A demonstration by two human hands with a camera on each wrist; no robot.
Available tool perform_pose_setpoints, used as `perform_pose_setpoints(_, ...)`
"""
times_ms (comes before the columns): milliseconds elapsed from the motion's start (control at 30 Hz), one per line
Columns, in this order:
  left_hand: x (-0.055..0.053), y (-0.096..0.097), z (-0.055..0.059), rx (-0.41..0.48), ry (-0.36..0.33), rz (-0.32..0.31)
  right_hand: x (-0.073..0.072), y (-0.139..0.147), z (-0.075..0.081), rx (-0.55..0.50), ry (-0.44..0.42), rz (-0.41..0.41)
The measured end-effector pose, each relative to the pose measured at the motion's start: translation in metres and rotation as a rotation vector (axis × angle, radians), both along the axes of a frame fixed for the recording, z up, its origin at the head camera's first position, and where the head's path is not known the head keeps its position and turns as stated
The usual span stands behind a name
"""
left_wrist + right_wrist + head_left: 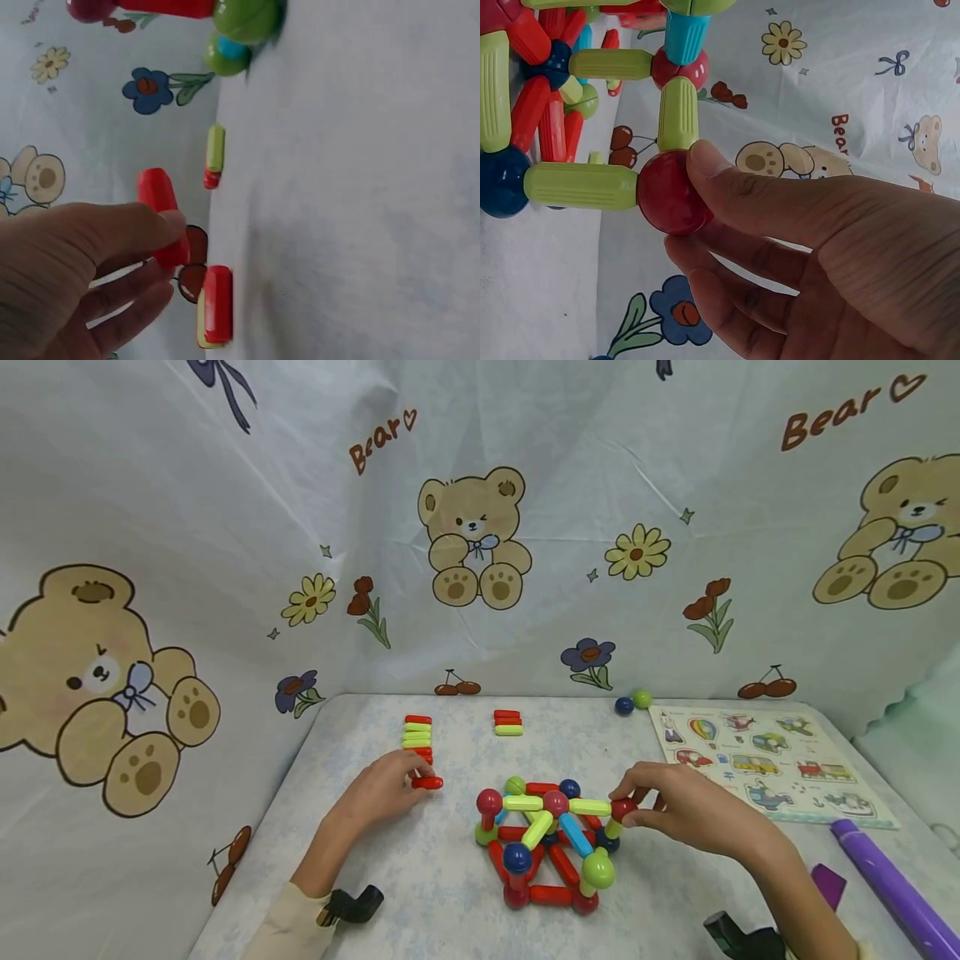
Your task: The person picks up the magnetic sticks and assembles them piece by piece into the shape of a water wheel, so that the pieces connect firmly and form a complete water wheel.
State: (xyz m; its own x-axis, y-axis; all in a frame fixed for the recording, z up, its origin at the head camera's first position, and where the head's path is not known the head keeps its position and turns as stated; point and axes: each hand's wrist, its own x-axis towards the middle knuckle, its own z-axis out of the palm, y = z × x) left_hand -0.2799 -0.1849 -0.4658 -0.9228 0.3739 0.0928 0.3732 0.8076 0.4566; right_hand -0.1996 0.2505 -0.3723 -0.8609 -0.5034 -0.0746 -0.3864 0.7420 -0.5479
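Note:
Between thumb and fingers my left hand [388, 785] pinches a red rod [161, 202], held up off the table near a row of red and yellow-green rods [417, 737]. My right hand [682, 803] grips a dark red ball [671, 191] at the right corner of a structure built from balls and rods. Two yellow-green rods meet at that ball in the right wrist view. The structure has a base of red rods [551, 895], with a blue rod [576, 835] and yellow-green rods on top, joined by red, blue and green balls.
A second small stack of rods [507, 723] lies farther back. Loose blue [624, 706] and green balls [641, 698] sit at the back edge beside a picture sheet [772, 760]. On the right lie a purple tube [896, 885] and a purple piece [828, 885]. A bear-print cloth hangs behind.

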Motion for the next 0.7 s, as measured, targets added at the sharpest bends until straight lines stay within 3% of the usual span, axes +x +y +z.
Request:
perform_pose_setpoints(233,0.023,0.015,0.041,0.267,0.196,-0.332,0.000,0.000,0.000,-0.002,0.003,0.000)
perform_pose_setpoints(367,0.041,0.025,0.061,0.370,0.224,-0.484,0.000,0.000,0.000,-0.003,-0.001,-0.001)
perform_pose_setpoints(567,0.061,0.042,0.070,0.372,0.237,-0.608,0.000,0.000,0.000,-0.008,-0.004,0.000)
perform_pose_setpoints(700,0.067,0.053,0.067,0.328,0.236,-0.633,0.001,0.000,0.000,-0.010,0.001,0.001)
